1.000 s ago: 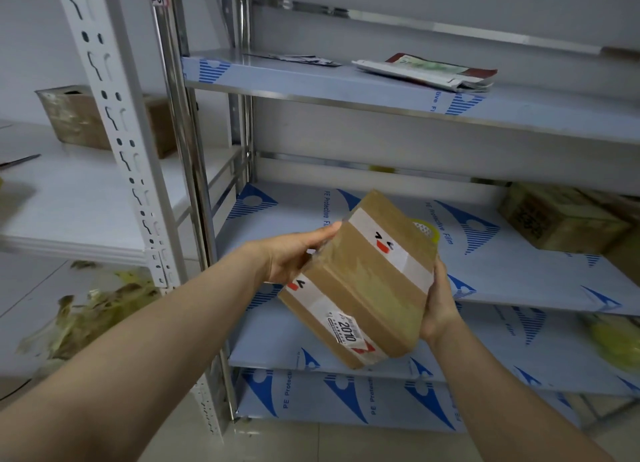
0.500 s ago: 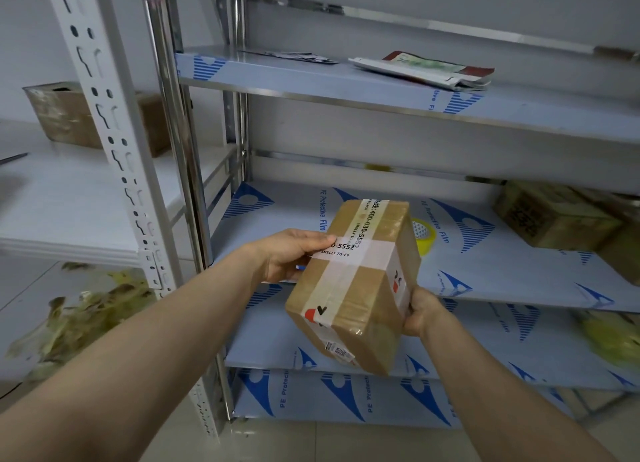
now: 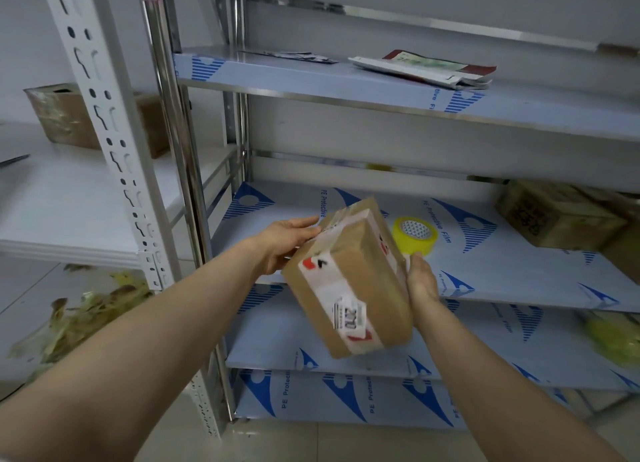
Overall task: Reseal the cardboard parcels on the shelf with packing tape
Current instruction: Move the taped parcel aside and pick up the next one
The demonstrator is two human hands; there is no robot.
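Observation:
I hold a small brown cardboard parcel [image 3: 349,281] tilted in the air in front of the middle shelf [image 3: 502,267]. White tape strips and a printed label run along its upper face. My left hand [image 3: 287,243] grips its upper left end, and my right hand [image 3: 420,281] presses against its right side. A yellow roll of packing tape [image 3: 414,234] lies flat on the middle shelf just behind the parcel. More brown parcels [image 3: 557,215] sit at the right end of that shelf.
Steel shelving with blue-printed protective film fills the view. Flat mailers [image 3: 426,68] lie on the upper shelf. A white slotted upright [image 3: 114,149] stands at left, with a worn box [image 3: 69,115] on the white rack behind it. Crumpled yellowish wrapping [image 3: 76,319] lies below left.
I have turned the parcel in my hands: a different face with the label now points up, and its long axis has swung. The tape roll behind it has come into full view.

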